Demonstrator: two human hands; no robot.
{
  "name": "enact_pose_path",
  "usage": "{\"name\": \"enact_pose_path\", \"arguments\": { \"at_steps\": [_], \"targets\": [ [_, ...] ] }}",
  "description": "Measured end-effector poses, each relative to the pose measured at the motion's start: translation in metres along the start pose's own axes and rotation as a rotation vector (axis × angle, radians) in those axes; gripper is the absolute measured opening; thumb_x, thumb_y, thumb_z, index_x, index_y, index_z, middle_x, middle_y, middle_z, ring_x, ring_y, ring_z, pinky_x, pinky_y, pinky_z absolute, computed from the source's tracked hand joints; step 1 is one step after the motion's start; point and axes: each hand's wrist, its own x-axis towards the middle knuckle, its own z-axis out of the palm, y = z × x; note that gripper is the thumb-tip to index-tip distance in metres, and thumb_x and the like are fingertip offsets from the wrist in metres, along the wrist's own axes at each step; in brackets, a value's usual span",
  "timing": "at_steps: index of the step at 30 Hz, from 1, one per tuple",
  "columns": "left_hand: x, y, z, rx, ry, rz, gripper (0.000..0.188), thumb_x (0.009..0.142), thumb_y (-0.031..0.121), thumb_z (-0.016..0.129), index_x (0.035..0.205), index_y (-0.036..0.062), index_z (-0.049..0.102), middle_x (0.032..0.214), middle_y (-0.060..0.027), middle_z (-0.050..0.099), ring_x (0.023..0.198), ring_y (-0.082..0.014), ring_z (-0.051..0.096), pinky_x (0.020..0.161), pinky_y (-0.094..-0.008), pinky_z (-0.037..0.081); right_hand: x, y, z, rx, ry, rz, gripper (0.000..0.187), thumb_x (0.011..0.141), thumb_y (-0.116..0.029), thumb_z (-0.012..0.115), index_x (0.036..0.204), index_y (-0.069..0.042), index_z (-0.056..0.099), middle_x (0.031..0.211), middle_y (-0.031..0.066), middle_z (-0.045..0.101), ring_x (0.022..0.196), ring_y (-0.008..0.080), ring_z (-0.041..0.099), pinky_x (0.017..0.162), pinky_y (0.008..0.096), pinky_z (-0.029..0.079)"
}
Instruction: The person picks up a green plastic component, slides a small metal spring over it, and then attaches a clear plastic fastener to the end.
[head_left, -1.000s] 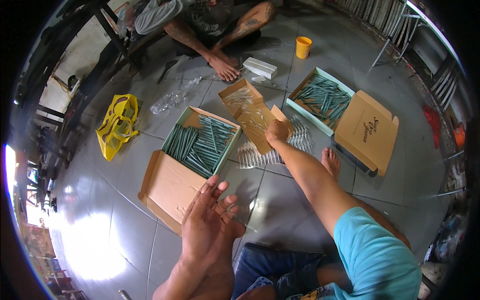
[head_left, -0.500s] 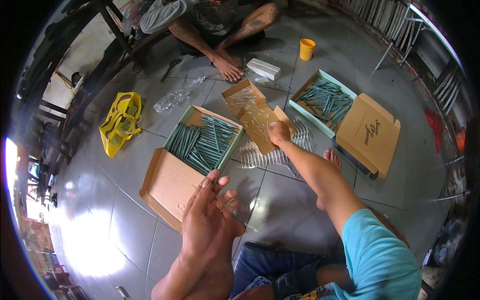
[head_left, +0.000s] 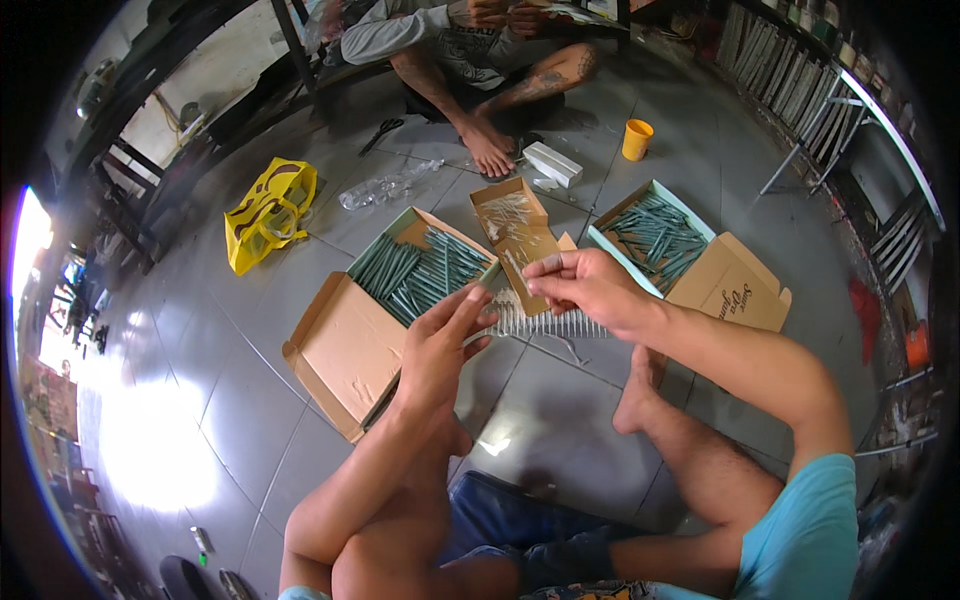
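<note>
R hand [head_left: 595, 290] has drawn back to near edge of small carton [head_left: 520, 292], fingertips narrow; L hand [head_left: 440, 335], half-curled, by R edge of box [head_left: 345, 335] w/ green sticks [head_left: 430, 265]. Cannot tell if the 2 hold sth.

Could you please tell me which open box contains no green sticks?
The middle box, with pale pieces; the left box and right box hold green sticks.

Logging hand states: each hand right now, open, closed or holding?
Left hand: fingers partly curled; cannot tell whether it holds anything.
Right hand: fingertips close together; any small item between them cannot be made out.
</note>
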Motion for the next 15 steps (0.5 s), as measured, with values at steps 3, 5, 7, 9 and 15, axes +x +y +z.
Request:
{"name": "enact_pose_path", "arguments": {
  "at_steps": [3,5,7,9,15],
  "targets": [
    [-0.015,0.008,0.011,0.073,-0.103,0.092,0.05,0.099,0.035,0.06,0.135,0.0002,0.053,0.121,-0.0068,0.064,0.107,-0.0128,0.061,0.093,-0.0295,0.048,-0.042,-0.033,0.03,-0.015,-0.05,-0.006,0.025,0.094,-0.01,0.067,0.115,0.002,0.064,0.092,0.0024,0.069,0.078,0.0064,0.061,0.07,0.022,0.051],
    [-0.015,0.008,0.019,0.117,-0.16,0.188,0.04,0.099,0.03,0.062,0.124,-0.001,0.06,0.11,-0.0065,0.068,0.1,-0.0122,0.063,0.092,-0.029,0.049,-0.059,-0.038,0.032,-0.072,-0.047,-0.028,0.024,0.093,-0.011,0.067,0.114,0.001,0.066,0.097,0.0038,0.071,0.083,0.0069,0.062,0.071,0.0229,0.05],
    [-0.019,0.01,0.025,0.073,-0.198,0.201,0.034,0.099,0.028,0.062,0.117,-0.001,0.063,0.108,-0.0068,0.069,0.098,-0.0119,0.064,0.092,-0.0284,0.05,-0.077,-0.043,0.032,-0.151,-0.018,-0.061,0.026,0.092,-0.012,0.069,0.114,0.002,0.066,0.097,0.0056,0.071,0.083,0.0076,0.062,0.072,0.0233,0.05],
    [-0.023,0.014,0.029,0.042,-0.207,0.207,0.03,0.099,0.027,0.063,0.111,-0.0008,0.065,0.106,-0.0069,0.069,0.095,-0.012,0.064,0.091,-0.0282,0.051,-0.089,-0.044,0.032,-0.266,0.039,-0.146,0.029,0.091,-0.014,0.071,0.114,0.003,0.065,0.096,0.0067,0.071,0.082,0.0085,0.062,0.074,0.0239,0.05],
    [-0.041,0.029,0.035,0.196,-0.279,0.279,0.027,0.097,0.023,0.065,0.104,-0.0029,0.068,0.097,-0.008,0.071,0.089,-0.0122,0.065,0.085,-0.0278,0.052,-0.117,-0.056,0.038,-0.376,0.217,-0.431,0.032,0.089,-0.016,0.073,0.114,0.003,0.063,0.088,0.0035,0.067,0.08,0.0078,0.06,0.071,0.0225,0.05]
  ]
}}
